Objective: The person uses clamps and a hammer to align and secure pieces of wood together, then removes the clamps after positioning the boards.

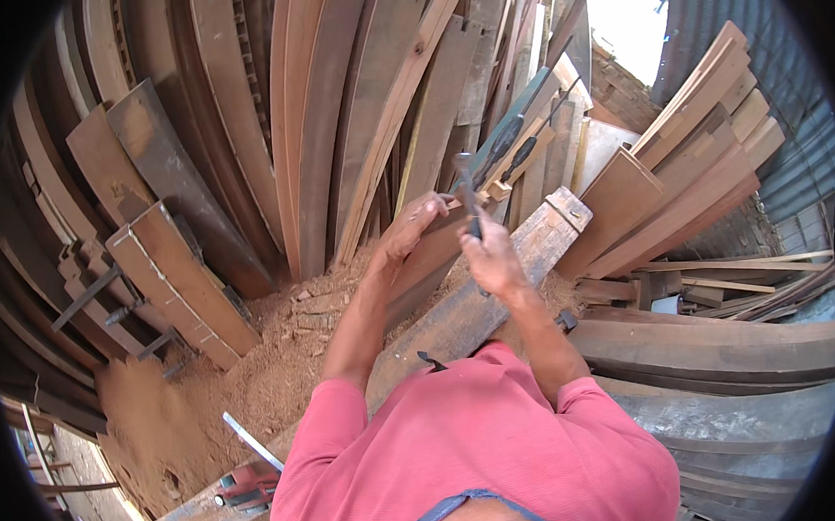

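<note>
My right hand (494, 259) is wrapped round the dark handle of a hammer (469, 195), its metal head raised above the fist. Close by on the left, my left hand (418, 221) rests at the top edge of a reddish-brown board (429, 258). Its thumb and fingers come together in a pinch near the hammer; whatever lies between them is too small to make out. The board stands tilted beside a long, worn wooden beam (529, 248), which runs from below my chest away to the right.
Tall planks (314, 125) lean along the back. Two black-handled tools (522, 155) lie just beyond my hands. A clamped panel (172, 285) stands at left above sawdust (191, 410). A red power tool (248, 487) sits at lower left. Stacked boards (702, 155) lean at right.
</note>
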`<state>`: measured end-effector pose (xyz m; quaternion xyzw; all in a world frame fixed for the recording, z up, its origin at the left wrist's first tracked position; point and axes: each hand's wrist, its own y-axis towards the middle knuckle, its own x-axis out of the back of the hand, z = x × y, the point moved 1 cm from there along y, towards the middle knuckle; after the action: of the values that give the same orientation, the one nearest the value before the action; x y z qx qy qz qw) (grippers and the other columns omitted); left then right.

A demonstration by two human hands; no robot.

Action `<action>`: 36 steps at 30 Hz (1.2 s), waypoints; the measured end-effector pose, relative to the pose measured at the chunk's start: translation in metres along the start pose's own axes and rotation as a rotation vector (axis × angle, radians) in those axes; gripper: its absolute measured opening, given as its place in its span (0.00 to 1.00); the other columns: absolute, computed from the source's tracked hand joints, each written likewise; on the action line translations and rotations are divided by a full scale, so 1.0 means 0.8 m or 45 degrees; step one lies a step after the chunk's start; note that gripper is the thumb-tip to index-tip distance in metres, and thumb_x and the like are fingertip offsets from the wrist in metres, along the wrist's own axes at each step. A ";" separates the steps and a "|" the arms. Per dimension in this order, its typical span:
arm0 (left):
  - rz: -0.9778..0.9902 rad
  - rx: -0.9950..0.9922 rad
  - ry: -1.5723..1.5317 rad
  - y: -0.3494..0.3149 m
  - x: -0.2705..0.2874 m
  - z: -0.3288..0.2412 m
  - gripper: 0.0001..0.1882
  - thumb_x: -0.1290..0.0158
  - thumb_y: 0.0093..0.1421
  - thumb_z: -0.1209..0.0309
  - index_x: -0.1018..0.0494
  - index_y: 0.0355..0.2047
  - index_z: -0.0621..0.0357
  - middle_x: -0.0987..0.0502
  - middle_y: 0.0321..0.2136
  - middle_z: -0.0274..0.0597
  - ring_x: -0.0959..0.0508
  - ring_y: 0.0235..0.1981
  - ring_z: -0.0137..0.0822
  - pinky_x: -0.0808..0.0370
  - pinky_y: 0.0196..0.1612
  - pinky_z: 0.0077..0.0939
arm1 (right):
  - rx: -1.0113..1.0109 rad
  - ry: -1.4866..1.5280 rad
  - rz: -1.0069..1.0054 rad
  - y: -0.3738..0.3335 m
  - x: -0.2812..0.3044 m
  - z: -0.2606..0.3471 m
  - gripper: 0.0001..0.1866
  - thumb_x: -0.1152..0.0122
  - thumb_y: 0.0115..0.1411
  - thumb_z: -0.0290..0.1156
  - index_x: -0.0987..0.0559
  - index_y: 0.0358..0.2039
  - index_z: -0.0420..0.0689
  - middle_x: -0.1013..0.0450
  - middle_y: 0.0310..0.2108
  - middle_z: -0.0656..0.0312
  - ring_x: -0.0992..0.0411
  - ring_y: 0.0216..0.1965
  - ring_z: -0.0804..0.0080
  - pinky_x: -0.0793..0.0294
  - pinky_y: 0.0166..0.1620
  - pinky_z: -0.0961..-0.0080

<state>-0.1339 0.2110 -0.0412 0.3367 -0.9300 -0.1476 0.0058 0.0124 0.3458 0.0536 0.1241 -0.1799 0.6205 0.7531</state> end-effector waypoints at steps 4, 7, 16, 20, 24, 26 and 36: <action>-0.125 0.163 -0.314 -0.003 -0.015 0.006 0.32 0.58 0.67 0.39 0.24 0.41 0.58 0.25 0.50 0.51 0.32 0.61 0.41 0.42 0.66 0.39 | 0.294 -0.499 0.067 0.029 -0.043 0.007 0.30 0.48 0.64 0.28 0.40 0.63 0.24 0.32 0.48 0.40 0.30 0.50 0.52 0.28 0.52 0.62; -0.122 0.080 -0.409 0.000 -0.004 0.012 0.27 0.57 0.67 0.46 0.24 0.41 0.60 0.27 0.53 0.52 0.35 0.64 0.41 0.45 0.67 0.41 | 0.431 -0.511 0.128 0.027 -0.059 -0.008 0.37 0.46 0.64 0.31 0.46 0.65 0.20 0.37 0.56 0.28 0.37 0.60 0.36 0.36 0.64 0.57; -0.247 0.053 -0.181 -0.021 -0.002 -0.025 0.23 0.66 0.64 0.57 0.25 0.37 0.59 0.25 0.53 0.51 0.33 0.63 0.46 0.48 0.70 0.44 | 0.382 -0.244 -0.121 0.107 0.020 -0.017 0.27 0.54 0.70 0.42 0.26 0.55 0.28 0.22 0.48 0.40 0.24 0.52 0.50 0.26 0.57 0.65; -0.259 0.146 -0.248 -0.019 0.006 -0.013 0.26 0.64 0.64 0.52 0.25 0.38 0.62 0.23 0.48 0.45 0.31 0.61 0.41 0.49 0.69 0.37 | 0.427 0.317 0.039 0.164 -0.032 -0.074 0.37 0.52 0.72 0.52 0.39 0.64 0.29 0.28 0.56 0.41 0.26 0.54 0.53 0.26 0.56 0.64; -0.423 0.216 -0.549 -0.032 0.036 0.055 0.29 0.62 0.65 0.49 0.26 0.47 0.64 0.22 0.47 0.42 0.30 0.57 0.35 0.44 0.62 0.29 | 0.263 0.792 0.250 0.179 -0.082 -0.094 0.47 0.49 0.68 0.60 0.48 0.68 0.30 0.29 0.54 0.42 0.28 0.55 0.57 0.27 0.58 0.65; -0.332 0.068 -0.533 -0.036 0.032 0.031 0.31 0.59 0.64 0.49 0.27 0.52 0.65 0.22 0.50 0.44 0.29 0.57 0.36 0.40 0.60 0.29 | 0.295 0.860 0.329 0.170 -0.089 -0.093 0.51 0.47 0.66 0.62 0.50 0.69 0.30 0.29 0.53 0.43 0.30 0.57 0.59 0.28 0.59 0.66; -1.000 0.036 -0.794 -0.159 0.039 -0.019 0.28 0.60 0.65 0.53 0.27 0.50 0.66 0.23 0.34 0.44 0.21 0.39 0.39 0.22 0.45 0.38 | 0.449 -0.016 0.455 0.158 -0.083 -0.050 0.57 0.55 0.58 0.78 0.35 0.64 0.31 0.21 0.48 0.47 0.25 0.55 0.56 0.32 0.61 0.61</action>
<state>-0.0773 0.0944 -0.0652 0.6013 -0.6923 -0.2197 -0.3331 -0.1175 0.3285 -0.0153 0.2238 -0.0927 0.7649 0.5969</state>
